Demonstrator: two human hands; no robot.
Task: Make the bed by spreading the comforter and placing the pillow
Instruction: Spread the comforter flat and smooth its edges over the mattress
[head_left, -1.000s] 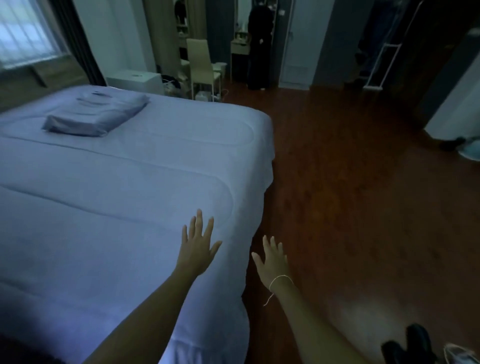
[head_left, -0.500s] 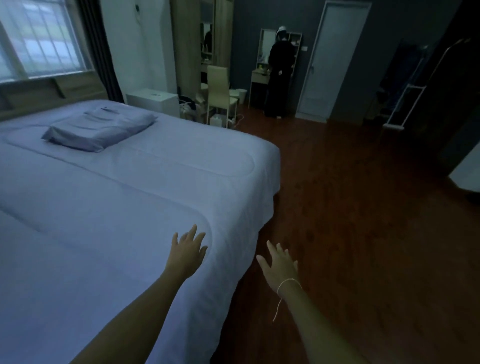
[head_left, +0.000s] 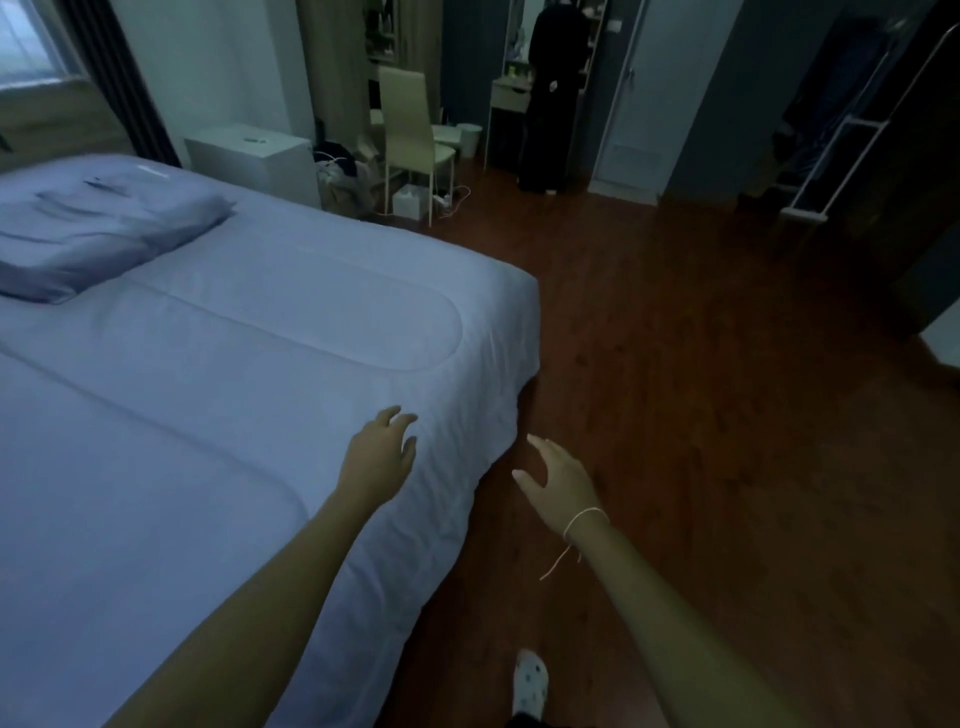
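A pale white comforter (head_left: 260, 364) lies spread flat over the bed and hangs down its foot side. A pillow (head_left: 93, 234) rests at the far left near the headboard. My left hand (head_left: 379, 457) hovers over the comforter close to the bed's foot edge, fingers apart and slightly curled, holding nothing. My right hand (head_left: 556, 483), with a thin string on its wrist, is beside the bed's edge above the floor, fingers spread, empty.
Dark wooden floor (head_left: 701, 415) stretches right of the bed. A white cabinet (head_left: 254, 156) and a pale chair (head_left: 410, 135) stand beyond the bed. A person in dark clothes (head_left: 550, 93) stands by a vanity next to a door (head_left: 670, 88). My slippered foot (head_left: 530, 680) is below.
The view has moved closer to the bed's far corner. Both hands stay empty; the left hand's fingers have curled a little over the comforter.
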